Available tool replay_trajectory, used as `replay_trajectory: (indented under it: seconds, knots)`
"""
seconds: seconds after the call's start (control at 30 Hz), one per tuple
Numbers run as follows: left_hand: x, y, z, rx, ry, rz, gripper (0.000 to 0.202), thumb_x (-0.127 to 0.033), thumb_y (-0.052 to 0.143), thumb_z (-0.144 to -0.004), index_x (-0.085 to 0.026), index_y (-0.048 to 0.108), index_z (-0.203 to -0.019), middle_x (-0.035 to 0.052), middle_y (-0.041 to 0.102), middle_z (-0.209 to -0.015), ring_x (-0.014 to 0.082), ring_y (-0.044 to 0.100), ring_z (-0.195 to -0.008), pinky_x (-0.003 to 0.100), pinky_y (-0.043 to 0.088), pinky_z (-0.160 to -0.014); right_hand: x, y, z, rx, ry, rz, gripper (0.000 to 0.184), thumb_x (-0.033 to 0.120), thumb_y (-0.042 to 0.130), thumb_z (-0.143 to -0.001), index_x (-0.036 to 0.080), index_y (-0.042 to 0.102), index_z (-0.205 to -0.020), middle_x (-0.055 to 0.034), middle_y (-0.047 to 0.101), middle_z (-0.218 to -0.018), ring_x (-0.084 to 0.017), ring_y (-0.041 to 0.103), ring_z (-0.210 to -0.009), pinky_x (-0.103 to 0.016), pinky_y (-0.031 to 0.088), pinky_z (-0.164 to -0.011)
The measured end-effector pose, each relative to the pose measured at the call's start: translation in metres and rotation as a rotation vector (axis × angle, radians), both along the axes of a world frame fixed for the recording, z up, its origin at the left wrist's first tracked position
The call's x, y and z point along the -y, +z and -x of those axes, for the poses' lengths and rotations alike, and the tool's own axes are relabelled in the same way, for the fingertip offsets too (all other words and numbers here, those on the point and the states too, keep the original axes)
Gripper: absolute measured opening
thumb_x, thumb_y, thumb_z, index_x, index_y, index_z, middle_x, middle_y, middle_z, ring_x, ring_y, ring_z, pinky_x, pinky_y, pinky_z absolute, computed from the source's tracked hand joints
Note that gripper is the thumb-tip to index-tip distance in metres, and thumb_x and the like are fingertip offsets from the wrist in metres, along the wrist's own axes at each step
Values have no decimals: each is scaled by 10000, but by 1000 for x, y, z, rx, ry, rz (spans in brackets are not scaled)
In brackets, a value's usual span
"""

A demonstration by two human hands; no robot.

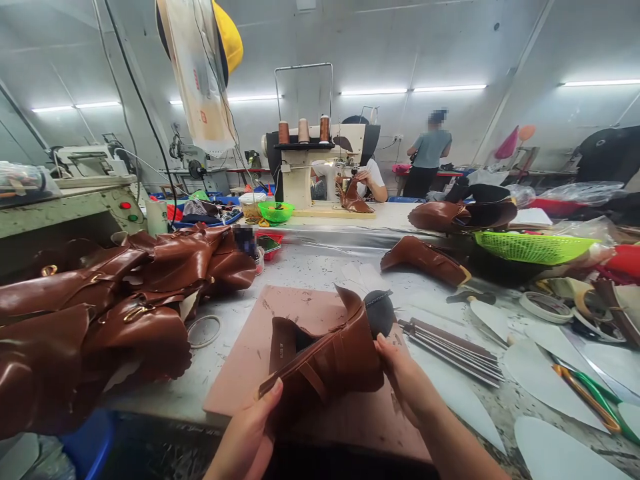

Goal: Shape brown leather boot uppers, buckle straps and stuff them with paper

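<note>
Glossy brown leather boot upper (325,360) with a strap across its side, held up in both hands just above a pinkish-brown flat work board (280,313) at the near bench edge. Left hand (250,430) is clamped on the lower left corner, thumb on top, fingers hidden underneath. Right hand (407,380) pinches the right edge, thumb pressed on the leather, other fingers behind and out of view. The two-end hold likely keeps the floppy piece spread, with its open top turned toward the camera. A round black padded piece (379,312) touches the upper's top right; cannot tell if it is attached or lying behind. The board probably serves as a firm surface close to the body.

Just right of the board:
- bundle of dark thin strips (450,347)
- white pointed paper-like cutouts (540,343)
- green-and-orange-handled scissors (590,397)

Left: heaped pile of similar brown leather uppers (115,300), seemingly kept within reach.

Further back: green mesh plastic basket (533,247) and cream sewing machine (305,167) with thread cones. A co-worker's hand (363,177) rests on another brown piece there.
</note>
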State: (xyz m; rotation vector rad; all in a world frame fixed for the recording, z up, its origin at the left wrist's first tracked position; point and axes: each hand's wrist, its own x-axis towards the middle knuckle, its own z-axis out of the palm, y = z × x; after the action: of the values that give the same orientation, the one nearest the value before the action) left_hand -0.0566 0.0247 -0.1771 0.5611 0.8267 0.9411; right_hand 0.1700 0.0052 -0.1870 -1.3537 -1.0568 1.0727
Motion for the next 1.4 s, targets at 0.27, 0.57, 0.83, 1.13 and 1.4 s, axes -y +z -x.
replay_trajectory:
  seconds: [0.27,0.57,0.83,1.13,1.4]
  knots:
    - [-8,1,4,-66,-18,-12,432,-376,810,-565,-161,712,-927,80,678,-1077,326,457,-1208,420,341,-1057,-14,19,-22,242,405,207,47,193,623,-550,182,620,-504,13,627,-579,-198,548,-669,-267,407,-593]
    - [-8,4,3,-64,-14,-18,442,-375,811,-563,-182,707,-948,64,680,-1079,306,482,-1190,389,363,-1043,-22,16,1,65,210,56,117,264,622,-618,186,649,-701,-2,650,-679,-202,573,-714,-294,450,-639]
    - [-6,4,-1,-71,-44,-48,427,-382,780,-614,-183,702,-984,64,679,-1080,300,492,-1179,390,370,-1034,6,3,5,27,-9,-59,240,428,607,-700,198,657,-742,-55,641,-900,-240,582,-876,-351,472,-769]
    - [-2,-1,-2,-98,-57,-66,390,-402,771,-627,-221,707,-966,43,680,-1078,293,468,-1199,402,315,-1062,11,23,27,145,-108,131,305,206,548,-583,210,675,-861,-24,699,-789,-275,630,-802,-376,510,-705]
    - [-2,1,-4,-103,-44,-82,411,-412,759,-634,-198,698,-979,60,667,-1103,297,458,-1205,399,320,-1059,12,20,21,131,-17,144,269,248,578,-629,179,672,-872,-49,696,-916,-268,635,-835,-371,517,-732]
